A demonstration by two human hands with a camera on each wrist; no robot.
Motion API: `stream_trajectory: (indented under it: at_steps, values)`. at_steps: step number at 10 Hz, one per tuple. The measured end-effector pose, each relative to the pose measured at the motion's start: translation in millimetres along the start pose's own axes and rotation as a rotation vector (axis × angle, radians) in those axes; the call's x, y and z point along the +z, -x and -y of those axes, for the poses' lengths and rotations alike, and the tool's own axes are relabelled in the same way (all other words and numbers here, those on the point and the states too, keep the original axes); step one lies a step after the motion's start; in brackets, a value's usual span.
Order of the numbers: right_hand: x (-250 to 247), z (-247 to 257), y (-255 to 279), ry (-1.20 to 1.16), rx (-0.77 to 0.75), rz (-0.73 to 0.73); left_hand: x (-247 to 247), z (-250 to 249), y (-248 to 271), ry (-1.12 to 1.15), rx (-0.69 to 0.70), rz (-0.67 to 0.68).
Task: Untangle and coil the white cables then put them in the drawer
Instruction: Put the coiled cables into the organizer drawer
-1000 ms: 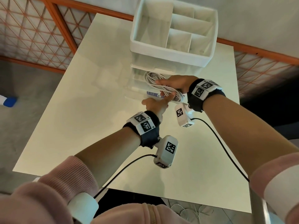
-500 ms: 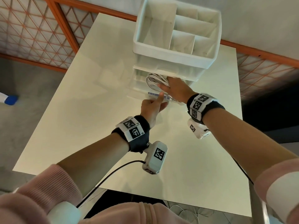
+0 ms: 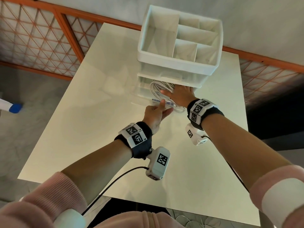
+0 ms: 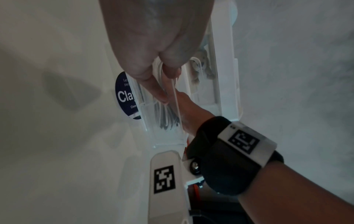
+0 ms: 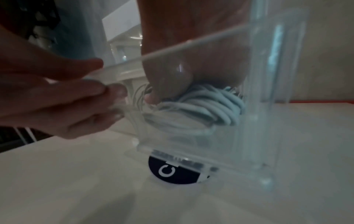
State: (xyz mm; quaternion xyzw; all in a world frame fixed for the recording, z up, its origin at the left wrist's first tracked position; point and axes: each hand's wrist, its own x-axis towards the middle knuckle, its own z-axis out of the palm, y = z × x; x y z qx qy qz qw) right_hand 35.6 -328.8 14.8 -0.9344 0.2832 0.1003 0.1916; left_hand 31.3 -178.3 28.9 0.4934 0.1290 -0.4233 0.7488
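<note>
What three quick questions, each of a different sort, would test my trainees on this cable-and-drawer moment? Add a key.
1. True or false: the coiled white cables lie inside the clear drawer, which stands pulled out.
2. Multiple choice: the right hand is
A. lying on the bare table
B. pressing down on the coil in the drawer
C. reaching into the top organiser tray
3. Fill in: the left hand holds the drawer by its ____ edge.

Key: 1 true; 2 B; 3 front.
</note>
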Motion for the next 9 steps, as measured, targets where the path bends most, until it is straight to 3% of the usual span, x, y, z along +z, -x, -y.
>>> stream_trajectory:
  at_steps: [2, 3, 4, 5, 6, 8, 9]
  values:
    - [-6.7, -3.2, 6.6, -0.052, 0.084, 0.156, 10.6, -3.5, -7.1, 0.055, 0.008, 0.028]
    - [-29.7, -8.3, 25.1, -0.214, 0.02, 0.159, 19.9, -6.0, -16.7, 0.044, -0.011, 0.01]
    - [-43.3, -20.4, 72.5, -0.262, -0.068, 0.047, 24.8, -10.8, -27.8, 0.013, 0.011, 0.041]
    - [-27.0, -48.1, 123.2, -0.249, -0.09, -0.241, 28.0, -20.9, -36.4, -0.031, 0.039, 0.054]
    - [0.4, -79.5, 174.4, -0.3, -0.013, -0.221, 32.4, -28.0, -47.8, -0.033, 0.048, 0.046]
    - [70.6, -115.9, 297.0, -0.273, 0.302, 0.55, 35.0, -24.6, -59.4, -0.056, 0.134, 0.086]
    - [106.9, -149.1, 364.2, -0.266, 0.35, 0.693, 32.9, -24.6, -59.2, -0.084, 0.157, 0.096]
